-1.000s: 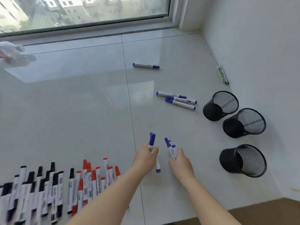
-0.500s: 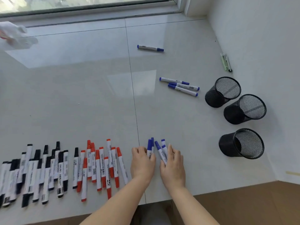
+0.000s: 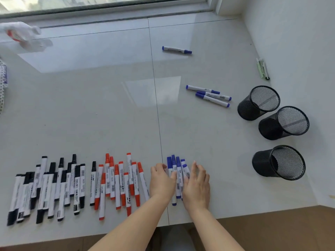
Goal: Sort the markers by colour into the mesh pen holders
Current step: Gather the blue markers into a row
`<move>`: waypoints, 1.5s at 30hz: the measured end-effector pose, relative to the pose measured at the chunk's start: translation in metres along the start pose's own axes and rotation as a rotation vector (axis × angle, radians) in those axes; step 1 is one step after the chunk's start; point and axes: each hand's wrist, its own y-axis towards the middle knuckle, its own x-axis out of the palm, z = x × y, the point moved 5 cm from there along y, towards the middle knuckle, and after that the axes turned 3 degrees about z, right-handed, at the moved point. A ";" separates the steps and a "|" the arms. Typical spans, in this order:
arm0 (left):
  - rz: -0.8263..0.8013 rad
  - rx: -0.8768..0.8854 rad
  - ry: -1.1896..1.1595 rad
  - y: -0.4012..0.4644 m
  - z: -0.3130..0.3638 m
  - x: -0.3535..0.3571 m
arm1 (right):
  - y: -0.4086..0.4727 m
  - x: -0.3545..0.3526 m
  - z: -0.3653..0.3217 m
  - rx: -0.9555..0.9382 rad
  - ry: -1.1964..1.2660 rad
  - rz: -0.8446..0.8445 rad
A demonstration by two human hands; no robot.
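A bunch of several blue markers (image 3: pixel 174 166) lies near the front edge of the white surface. My left hand (image 3: pixel 161 182) rests against its left side with fingers curled. My right hand (image 3: pixel 197 183) is against its right side, fingers apart and slightly raised. Neither hand lifts a marker. Left of them lie a row of red markers (image 3: pixel 119 182) and a row of black markers (image 3: pixel 49 187). Three blue markers (image 3: pixel 208 95) lie further back, and a single blue marker (image 3: pixel 176 50) lies beyond them. Three black mesh holders (image 3: pixel 259 103) (image 3: pixel 283 123) (image 3: pixel 279 163) stand by the right wall.
A green pen (image 3: pixel 262 69) lies against the right wall behind the holders. Crumpled white plastic (image 3: pixel 22 35) sits at the far left by the window. The surface's front edge (image 3: pixel 253 211) runs just behind my wrists, with brown floor below.
Both hands came down from holding blue markers in the air and laid them on the surface next to the red row. Now the hands flank the bunch.
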 end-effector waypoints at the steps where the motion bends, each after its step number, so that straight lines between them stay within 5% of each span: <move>1: 0.006 0.005 -0.007 0.002 0.003 -0.001 | 0.002 -0.002 0.002 -0.014 0.010 0.001; 12: 0.084 0.301 -0.097 0.099 0.117 -0.050 | 0.117 -0.083 0.012 -0.040 0.218 0.281; 23: 0.111 0.839 0.655 0.220 0.258 0.001 | 0.268 -0.103 0.017 -0.265 -0.119 0.243; 29: 0.115 0.875 0.637 0.268 0.262 -0.001 | 0.294 -0.101 0.013 -0.256 -0.033 0.545; 37: 0.350 0.813 0.662 0.341 0.270 -0.058 | 0.315 -0.100 0.004 -0.218 -0.078 0.538; 45: 0.254 0.832 0.590 0.381 0.303 -0.056 | 0.321 -0.101 0.007 -0.164 -0.069 0.546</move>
